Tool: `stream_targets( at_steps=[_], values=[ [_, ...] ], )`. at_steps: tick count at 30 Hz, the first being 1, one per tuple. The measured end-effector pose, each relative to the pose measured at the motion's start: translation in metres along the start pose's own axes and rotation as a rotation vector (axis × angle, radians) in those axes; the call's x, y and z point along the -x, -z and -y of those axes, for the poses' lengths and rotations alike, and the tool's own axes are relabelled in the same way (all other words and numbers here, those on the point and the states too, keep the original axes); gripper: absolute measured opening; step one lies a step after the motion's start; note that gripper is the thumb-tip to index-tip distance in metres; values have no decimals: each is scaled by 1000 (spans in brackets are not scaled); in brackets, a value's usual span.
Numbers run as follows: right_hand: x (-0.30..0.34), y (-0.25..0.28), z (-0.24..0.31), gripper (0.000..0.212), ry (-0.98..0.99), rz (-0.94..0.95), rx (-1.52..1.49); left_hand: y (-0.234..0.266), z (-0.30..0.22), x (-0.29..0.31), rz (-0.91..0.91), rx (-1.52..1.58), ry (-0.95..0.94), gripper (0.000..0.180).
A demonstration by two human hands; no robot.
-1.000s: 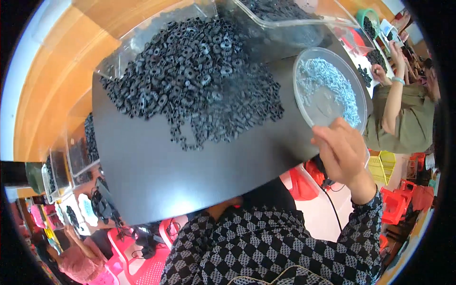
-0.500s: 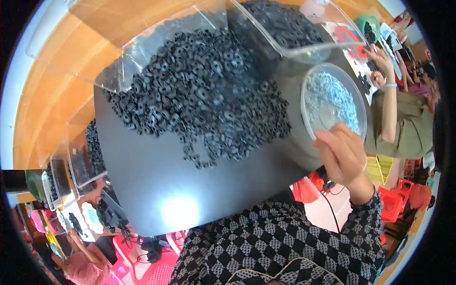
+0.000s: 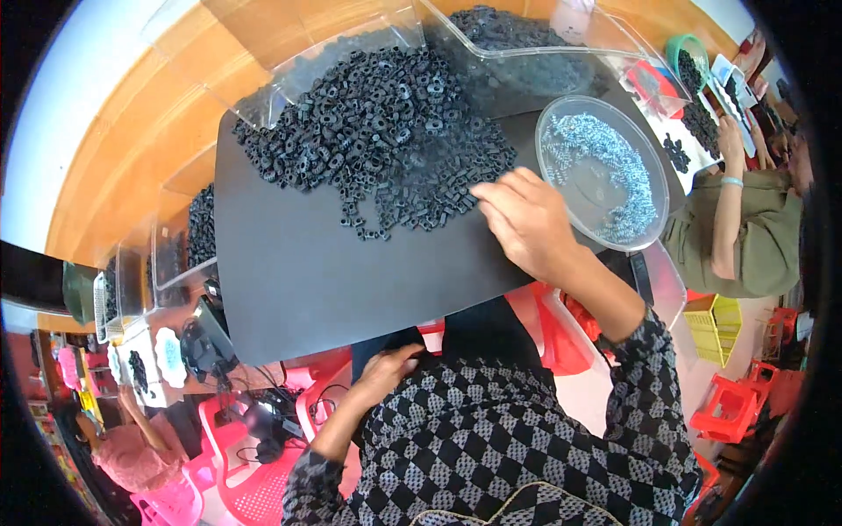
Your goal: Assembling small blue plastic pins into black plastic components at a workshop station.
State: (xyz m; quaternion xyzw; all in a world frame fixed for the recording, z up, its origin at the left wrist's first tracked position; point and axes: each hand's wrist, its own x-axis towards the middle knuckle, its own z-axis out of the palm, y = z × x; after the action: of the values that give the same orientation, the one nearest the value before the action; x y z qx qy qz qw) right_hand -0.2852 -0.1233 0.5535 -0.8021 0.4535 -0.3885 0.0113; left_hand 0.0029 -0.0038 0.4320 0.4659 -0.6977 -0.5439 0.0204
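Note:
A heap of small black plastic parts (image 3: 351,123) spreads over the dark grey tabletop (image 3: 298,272); many look ring-shaped. At the heap's right edge my right hand (image 3: 531,223) is closed, thumb and fingertips pinched together. Whatever the pinch holds, if anything, is too small to name. Just right of that hand, a clear round plastic dish (image 3: 586,197) contains many tiny silvery-blue pieces (image 3: 627,197). My left hand (image 3: 383,375) rests at my lap below the table's front edge, fingers loosely extended and partly hidden, with nothing visible in it.
Clear plastic bins (image 3: 526,53) of black parts stand behind the heap, and more bins (image 3: 184,237) sit at the left. A co-worker's arm (image 3: 728,206) is at the far right, near a green basket (image 3: 688,57). Red stools (image 3: 728,408) and a yellow crate (image 3: 712,324) stand on the floor.
My right hand has moved left from the round dish's near rim to the edge of the black heap. My left hand has come into view at my lap. The view has shifted.

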Motion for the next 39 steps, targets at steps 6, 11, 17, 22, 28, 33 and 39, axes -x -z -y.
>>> stream_targets(
  at_steps=[6,11,17,22,28,33,39],
  values=[
    [-49,-44,-6,13,29,42,147,51,-79,82,-311,639,-213,25],
    [-65,-69,-12,19,16,214,280,87,-105,62,-827,624,-171,24],
    [-65,-73,-15,12,73,174,290,96,-97,27,-871,646,-352,21],
    [-58,-66,-15,11,108,82,199,101,-109,8,-868,560,-344,20],
    [-56,-58,-5,11,105,-13,-69,106,-115,-24,-917,391,-396,18],
    [-52,-41,20,12,94,95,-302,112,-134,-45,-932,329,-440,24],
    [-44,-30,36,10,-187,296,-594,111,-142,-46,-807,363,-490,21]
  ],
)
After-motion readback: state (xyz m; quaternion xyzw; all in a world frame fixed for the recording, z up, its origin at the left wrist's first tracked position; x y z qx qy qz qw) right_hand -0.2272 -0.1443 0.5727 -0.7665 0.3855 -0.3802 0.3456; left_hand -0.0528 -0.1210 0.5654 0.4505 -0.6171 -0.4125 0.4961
